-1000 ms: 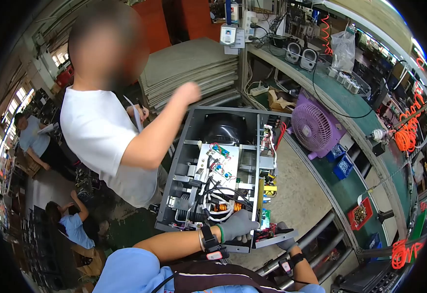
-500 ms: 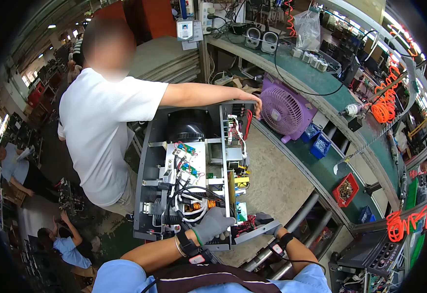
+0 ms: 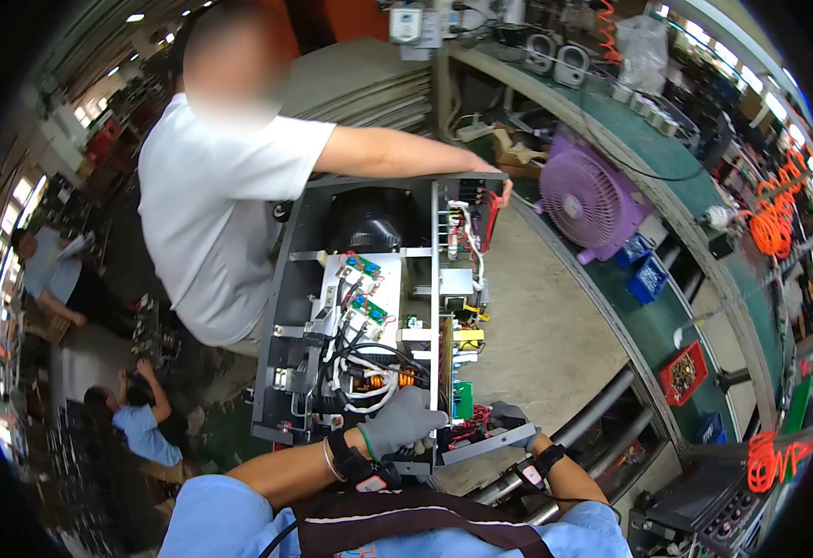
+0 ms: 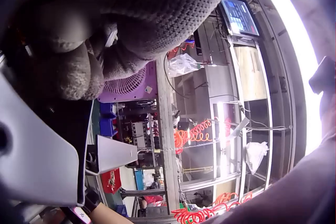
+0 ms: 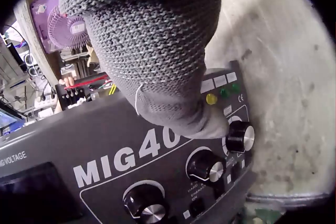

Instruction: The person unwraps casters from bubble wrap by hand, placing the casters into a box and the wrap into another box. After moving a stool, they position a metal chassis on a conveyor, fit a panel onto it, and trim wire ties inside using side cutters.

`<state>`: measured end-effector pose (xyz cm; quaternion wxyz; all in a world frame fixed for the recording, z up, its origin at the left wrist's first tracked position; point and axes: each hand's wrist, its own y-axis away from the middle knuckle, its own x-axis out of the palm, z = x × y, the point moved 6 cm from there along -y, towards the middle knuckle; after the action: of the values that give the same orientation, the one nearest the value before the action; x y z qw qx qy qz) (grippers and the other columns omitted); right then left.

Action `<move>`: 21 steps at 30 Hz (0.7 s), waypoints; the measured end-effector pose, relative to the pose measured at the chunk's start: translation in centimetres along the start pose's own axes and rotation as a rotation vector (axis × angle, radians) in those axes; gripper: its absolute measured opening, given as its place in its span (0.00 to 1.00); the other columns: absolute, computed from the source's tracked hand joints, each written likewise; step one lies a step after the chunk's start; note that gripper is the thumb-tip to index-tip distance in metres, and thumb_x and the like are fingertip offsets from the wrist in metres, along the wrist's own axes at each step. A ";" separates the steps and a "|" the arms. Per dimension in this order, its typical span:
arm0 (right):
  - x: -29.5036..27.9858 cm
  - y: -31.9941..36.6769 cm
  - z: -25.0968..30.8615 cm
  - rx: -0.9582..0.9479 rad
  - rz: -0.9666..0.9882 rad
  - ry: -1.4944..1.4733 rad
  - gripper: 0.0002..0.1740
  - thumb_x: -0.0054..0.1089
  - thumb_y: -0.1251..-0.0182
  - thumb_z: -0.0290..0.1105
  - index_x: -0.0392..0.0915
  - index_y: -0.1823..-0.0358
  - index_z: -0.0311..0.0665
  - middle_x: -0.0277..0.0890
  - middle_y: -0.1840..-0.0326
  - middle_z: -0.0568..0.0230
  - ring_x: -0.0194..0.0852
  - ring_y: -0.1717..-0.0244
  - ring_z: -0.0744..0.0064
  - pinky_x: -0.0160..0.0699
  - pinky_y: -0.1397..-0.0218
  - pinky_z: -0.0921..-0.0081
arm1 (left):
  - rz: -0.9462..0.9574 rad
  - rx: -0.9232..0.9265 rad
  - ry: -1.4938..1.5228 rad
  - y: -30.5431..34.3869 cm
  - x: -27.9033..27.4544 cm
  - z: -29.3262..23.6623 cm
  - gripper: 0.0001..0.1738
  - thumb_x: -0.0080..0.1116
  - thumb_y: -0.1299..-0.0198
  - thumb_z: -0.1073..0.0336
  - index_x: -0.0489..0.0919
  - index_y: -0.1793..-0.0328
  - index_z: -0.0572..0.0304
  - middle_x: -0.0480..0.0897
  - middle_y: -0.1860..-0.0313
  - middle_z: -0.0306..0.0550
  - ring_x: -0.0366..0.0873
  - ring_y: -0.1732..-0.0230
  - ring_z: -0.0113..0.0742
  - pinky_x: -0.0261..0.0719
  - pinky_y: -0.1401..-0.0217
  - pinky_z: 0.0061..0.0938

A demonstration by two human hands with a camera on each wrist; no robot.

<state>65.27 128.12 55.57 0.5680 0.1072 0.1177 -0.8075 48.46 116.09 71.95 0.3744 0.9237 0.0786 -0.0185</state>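
Note:
An open welding machine (image 3: 369, 270) shows its boards, cables and copper coil in the head view. My gray-gloved left hand (image 3: 404, 423) grips the near end of its upright metal partition (image 3: 435, 325), fingers curled at the edge. My gloved right hand (image 3: 508, 416) holds the machine's dark front panel (image 3: 488, 443), which stands at an angle to the chassis. In the right wrist view, the thumb (image 5: 210, 127) lies on the printed face of this panel beside a black knob (image 5: 240, 136). The fingers reach behind the panel and are hidden. Red wires (image 3: 469, 423) bunch between the hands.
Another person (image 3: 230, 205) in a white shirt stands at the left, one hand (image 3: 506, 192) at the machine's far corner. To the right are a purple fan (image 3: 592, 200), blue bins (image 3: 646, 279), a red bin (image 3: 683, 374) and a green bench (image 3: 620, 116). Metal rollers (image 3: 601, 409) lie at lower right.
The other person's arm has swung from a raised position out to the machine's far corner, where the hand now rests. Both my hands keep their hold on the partition and front panel.

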 end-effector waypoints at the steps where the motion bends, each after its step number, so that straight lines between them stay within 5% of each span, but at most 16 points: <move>1: -0.1 -0.2 -0.6 -0.022 0.011 -0.030 0.18 0.64 0.55 0.33 0.60 0.82 0.37 0.52 0.81 0.62 0.48 0.78 0.63 0.54 0.74 0.71 | 0.017 -0.002 -0.004 -0.1 0.2 -0.3 0.09 0.54 0.46 0.67 0.74 0.73 0.66 0.75 0.86 0.42 0.73 0.89 0.27 0.66 0.91 0.17; 5: 0.0 -0.3 -2.3 -0.183 0.042 0.031 0.19 0.61 0.53 0.37 0.58 0.84 0.38 0.50 0.83 0.62 0.48 0.79 0.63 0.51 0.75 0.70 | 0.012 -0.020 -0.030 0.0 0.2 -1.3 0.11 0.53 0.47 0.65 0.75 0.70 0.68 0.76 0.85 0.45 0.74 0.89 0.29 0.69 0.89 0.20; 12: -1.5 -0.8 -2.3 0.003 0.018 -0.009 0.15 0.59 0.56 0.34 0.61 0.80 0.34 0.58 0.80 0.55 0.56 0.76 0.54 0.61 0.70 0.70 | -0.010 -0.096 0.004 -0.3 0.0 -1.3 0.10 0.56 0.47 0.65 0.74 0.74 0.66 0.77 0.84 0.44 0.75 0.87 0.29 0.71 0.88 0.18; 14: -1.9 -1.5 -1.4 -0.051 0.129 0.063 0.04 0.53 0.50 0.22 0.66 0.76 0.32 0.61 0.77 0.55 0.57 0.75 0.56 0.61 0.71 0.70 | -0.031 -0.082 -0.015 -0.9 -0.1 -0.8 0.10 0.56 0.47 0.66 0.74 0.75 0.65 0.76 0.85 0.43 0.75 0.87 0.28 0.71 0.88 0.18; 20: -2.8 -2.8 -0.8 -0.032 0.159 0.003 0.07 0.52 0.52 0.21 0.62 0.80 0.33 0.57 0.80 0.59 0.54 0.77 0.63 0.56 0.73 0.72 | -0.072 -0.049 0.089 -1.2 -1.0 -0.8 0.10 0.56 0.47 0.66 0.73 0.74 0.64 0.76 0.84 0.43 0.75 0.87 0.28 0.72 0.87 0.19; 21: -3.2 -3.0 -1.2 0.018 0.162 -0.011 0.10 0.56 0.55 0.28 0.62 0.80 0.35 0.58 0.81 0.59 0.55 0.77 0.63 0.57 0.73 0.72 | -0.074 -0.070 0.059 -1.0 -1.2 -1.0 0.09 0.56 0.47 0.66 0.73 0.74 0.64 0.77 0.84 0.43 0.74 0.87 0.27 0.72 0.87 0.19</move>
<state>63.59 132.32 55.61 0.6310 0.1170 0.0981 -0.7606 47.13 117.36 72.06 0.4031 0.9067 0.1241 -0.0025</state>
